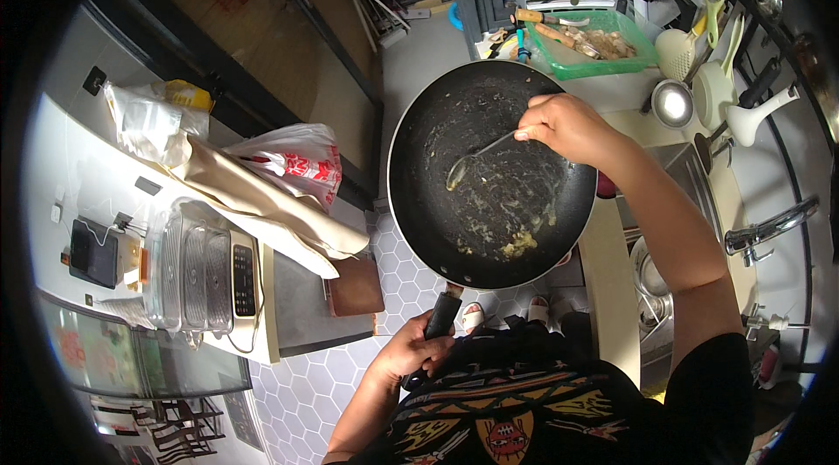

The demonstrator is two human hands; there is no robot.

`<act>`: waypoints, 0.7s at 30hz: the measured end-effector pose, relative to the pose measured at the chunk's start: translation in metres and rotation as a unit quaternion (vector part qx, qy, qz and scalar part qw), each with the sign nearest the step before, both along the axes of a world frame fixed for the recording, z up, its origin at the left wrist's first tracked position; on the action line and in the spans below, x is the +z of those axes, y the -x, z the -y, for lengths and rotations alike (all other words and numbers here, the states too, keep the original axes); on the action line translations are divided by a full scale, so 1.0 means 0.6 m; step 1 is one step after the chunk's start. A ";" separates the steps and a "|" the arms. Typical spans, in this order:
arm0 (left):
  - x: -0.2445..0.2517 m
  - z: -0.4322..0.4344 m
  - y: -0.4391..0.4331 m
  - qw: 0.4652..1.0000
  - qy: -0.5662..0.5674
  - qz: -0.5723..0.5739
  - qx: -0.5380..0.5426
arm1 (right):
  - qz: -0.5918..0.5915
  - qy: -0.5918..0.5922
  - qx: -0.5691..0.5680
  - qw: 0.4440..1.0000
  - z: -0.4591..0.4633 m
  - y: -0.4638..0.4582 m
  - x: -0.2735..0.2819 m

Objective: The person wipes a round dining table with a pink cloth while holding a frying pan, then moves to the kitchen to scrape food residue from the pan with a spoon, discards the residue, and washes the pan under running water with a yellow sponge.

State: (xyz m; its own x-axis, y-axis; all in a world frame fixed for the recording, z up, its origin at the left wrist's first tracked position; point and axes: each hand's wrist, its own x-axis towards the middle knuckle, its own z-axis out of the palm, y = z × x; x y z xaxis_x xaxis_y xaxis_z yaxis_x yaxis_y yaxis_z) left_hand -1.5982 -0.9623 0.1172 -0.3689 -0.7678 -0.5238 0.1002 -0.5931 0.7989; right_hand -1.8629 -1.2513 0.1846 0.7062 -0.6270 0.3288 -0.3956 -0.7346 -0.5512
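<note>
My left hand [419, 350] grips the black handle [442, 314] of a large dark frying pan [452, 111], holding the pan up above the tiled floor. Residue marks the pan's inside, and a small clump of yellowish food [520, 245] sticks near its lower edge. My right hand [564, 127] reaches over the pan's right rim and pinches the end of a metal spoon [493, 146]. The spoon's bowl rests low over the middle of the pan with some food on it; whether it touches the surface I cannot tell.
A green plastic basket [557, 68] with food pieces and wooden-handled tools stands beyond the pan. On the right are a faucet [770, 229], a sink rack [652, 321] and hanging ladles [673, 103]. A clear tiered steamer [196, 275] and plastic bags [295, 157] sit left.
</note>
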 end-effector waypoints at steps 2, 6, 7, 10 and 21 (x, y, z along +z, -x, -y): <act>-0.001 -0.003 0.000 1.000 -0.011 -0.003 0.009 | -0.050 -0.016 0.016 0.998 -0.007 0.012 -0.007; -0.001 -0.008 -0.001 1.000 -0.008 -0.014 0.016 | -0.128 -0.068 0.041 0.989 -0.033 0.049 -0.025; -0.001 -0.008 -0.001 1.000 -0.009 -0.008 0.019 | -0.163 -0.089 0.036 0.982 -0.037 0.055 -0.027; 0.000 -0.008 -0.001 0.999 -0.008 -0.020 0.024 | -0.094 -0.068 0.033 0.993 -0.039 0.050 -0.025; 0.004 -0.001 -0.003 0.999 -0.024 -0.007 0.021 | -0.048 -0.031 0.062 0.996 -0.034 -0.004 -0.030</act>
State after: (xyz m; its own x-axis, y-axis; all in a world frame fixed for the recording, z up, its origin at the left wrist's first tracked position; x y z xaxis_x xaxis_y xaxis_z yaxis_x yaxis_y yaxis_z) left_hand -1.5964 -0.9614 0.1197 -0.3440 -0.7565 -0.5562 0.1364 -0.6263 0.7676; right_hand -1.8605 -1.2306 0.1664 0.8060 -0.5498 0.2194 -0.3572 -0.7473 -0.5603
